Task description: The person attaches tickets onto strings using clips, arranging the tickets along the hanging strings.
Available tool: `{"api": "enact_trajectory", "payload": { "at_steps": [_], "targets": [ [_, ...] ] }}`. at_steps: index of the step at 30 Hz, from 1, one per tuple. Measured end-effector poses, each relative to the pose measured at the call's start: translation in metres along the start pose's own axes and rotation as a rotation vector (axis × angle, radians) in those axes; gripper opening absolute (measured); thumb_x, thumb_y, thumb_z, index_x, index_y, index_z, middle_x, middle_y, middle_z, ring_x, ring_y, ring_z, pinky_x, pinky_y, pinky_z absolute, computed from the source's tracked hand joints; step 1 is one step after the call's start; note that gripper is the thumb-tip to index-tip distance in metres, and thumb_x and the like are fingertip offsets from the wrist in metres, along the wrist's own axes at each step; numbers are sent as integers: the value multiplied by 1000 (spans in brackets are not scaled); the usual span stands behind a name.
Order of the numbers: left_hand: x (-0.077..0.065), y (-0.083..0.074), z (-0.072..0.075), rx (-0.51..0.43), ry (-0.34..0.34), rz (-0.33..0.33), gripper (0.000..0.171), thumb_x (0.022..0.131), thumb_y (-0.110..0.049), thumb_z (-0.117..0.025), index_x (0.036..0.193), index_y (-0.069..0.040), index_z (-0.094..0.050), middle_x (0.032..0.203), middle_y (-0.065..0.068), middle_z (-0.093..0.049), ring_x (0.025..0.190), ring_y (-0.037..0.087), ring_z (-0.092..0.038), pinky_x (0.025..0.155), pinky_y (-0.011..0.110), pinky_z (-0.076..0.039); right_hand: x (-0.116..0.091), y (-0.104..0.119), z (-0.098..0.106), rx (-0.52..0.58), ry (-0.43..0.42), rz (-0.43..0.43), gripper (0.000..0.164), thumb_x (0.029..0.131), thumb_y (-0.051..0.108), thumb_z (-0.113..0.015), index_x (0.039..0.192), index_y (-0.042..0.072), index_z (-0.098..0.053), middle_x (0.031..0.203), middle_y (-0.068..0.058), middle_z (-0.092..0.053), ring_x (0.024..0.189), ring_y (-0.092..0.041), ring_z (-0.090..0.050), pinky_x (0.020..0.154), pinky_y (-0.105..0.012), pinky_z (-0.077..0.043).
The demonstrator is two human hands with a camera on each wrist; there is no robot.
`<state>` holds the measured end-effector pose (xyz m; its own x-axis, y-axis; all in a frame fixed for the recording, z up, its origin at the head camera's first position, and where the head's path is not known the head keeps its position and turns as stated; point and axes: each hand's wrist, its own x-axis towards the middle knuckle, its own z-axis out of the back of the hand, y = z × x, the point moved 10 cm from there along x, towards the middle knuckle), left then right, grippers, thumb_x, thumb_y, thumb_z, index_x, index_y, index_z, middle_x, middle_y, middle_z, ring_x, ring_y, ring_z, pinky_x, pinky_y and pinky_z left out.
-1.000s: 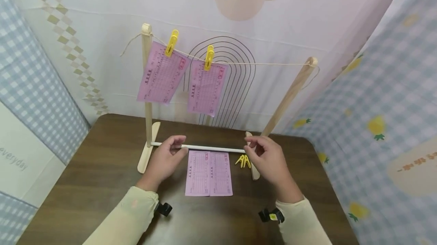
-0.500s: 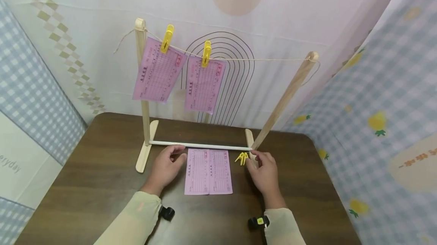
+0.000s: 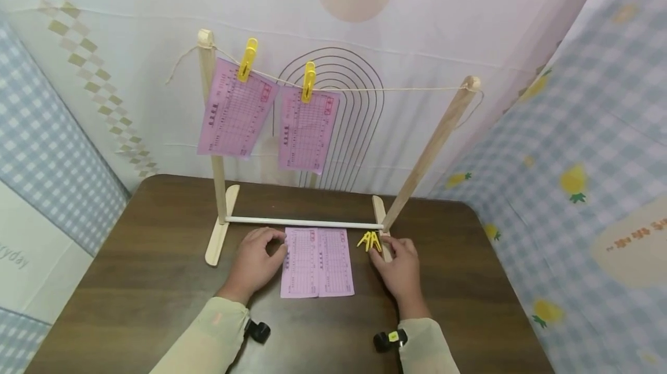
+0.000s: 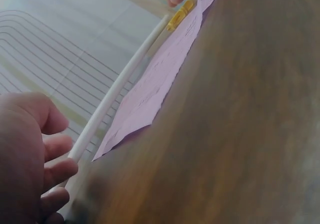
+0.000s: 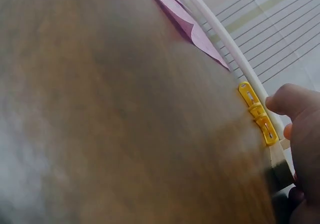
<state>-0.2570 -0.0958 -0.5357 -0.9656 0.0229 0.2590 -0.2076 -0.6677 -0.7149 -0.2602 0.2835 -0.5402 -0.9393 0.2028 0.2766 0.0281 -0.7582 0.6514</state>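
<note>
Two pink printed slips [image 3: 318, 262] lie side by side on the table, long edges meeting. By their left edge my left hand [image 3: 259, 259] hovers, fingers loosely bent and holding nothing; the left wrist view shows a gap between its fingers [image 4: 60, 170] and the paper. Two yellow clothespins [image 3: 370, 241] stand at the foot of the rack's right post. My right hand [image 3: 398, 264] is right beside them, thumb and index finger spread apart. In the right wrist view the thumb [image 5: 285, 100] is close to the clothespins [image 5: 258, 113], with nothing gripped.
Behind the slips stands a wooden rack with a left post [image 3: 217, 189], a right post [image 3: 429, 151] and a low white rod [image 3: 307, 222]. From its string [image 3: 396, 90] hang a left slip [image 3: 237, 110] and a right slip [image 3: 307, 131], under yellow clothespins [image 3: 309, 81].
My right hand has come down and left to the clothespins beside the right post. The left hand has lowered a little beside the slips. The slips and clothespins stay where they were.
</note>
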Motion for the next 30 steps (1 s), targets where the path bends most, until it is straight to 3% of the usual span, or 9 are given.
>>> {"api": "enact_trajectory", "payload": {
  "at_steps": [7, 12, 25, 30],
  "targets": [
    [-1, -1, -8, 128, 70, 0, 50, 101, -38, -77, 142, -10, -76, 148, 12, -73, 148, 40, -60, 125, 67, -42, -1, 2, -8, -78, 46, -22, 55, 88, 41, -97, 131, 10, -81, 119, -13, -63, 109, -33, -59, 88, -45, -51],
    [-2, 1, -16, 182, 124, -4, 61, 99, -43, -80, 149, -9, -72, 153, 13, -69, 150, 41, -57, 125, 68, -41, -3, 2, -8, -83, 33, -27, 50, 89, 38, -97, 128, 10, -82, 118, -13, -63, 109, -33, -58, 89, -47, -50],
    [-6, -9, -14, 178, 117, -84, 43, 95, -33, -86, 133, -14, -83, 150, 13, -71, 145, 44, -60, 121, 69, -43, -5, -1, -9, -100, 29, -38, 41, 87, 33, -95, 118, 10, -81, 119, -12, -62, 114, -34, -56, 93, -48, -51],
    [-7, -12, -12, 178, 82, -113, 34, 95, -30, -87, 127, -16, -86, 145, 13, -73, 142, 43, -63, 119, 68, -45, -5, -1, -9, -110, 37, -34, 42, 87, 35, -94, 117, 10, -80, 120, -12, -61, 116, -35, -55, 94, -49, -51]
  ]
}}
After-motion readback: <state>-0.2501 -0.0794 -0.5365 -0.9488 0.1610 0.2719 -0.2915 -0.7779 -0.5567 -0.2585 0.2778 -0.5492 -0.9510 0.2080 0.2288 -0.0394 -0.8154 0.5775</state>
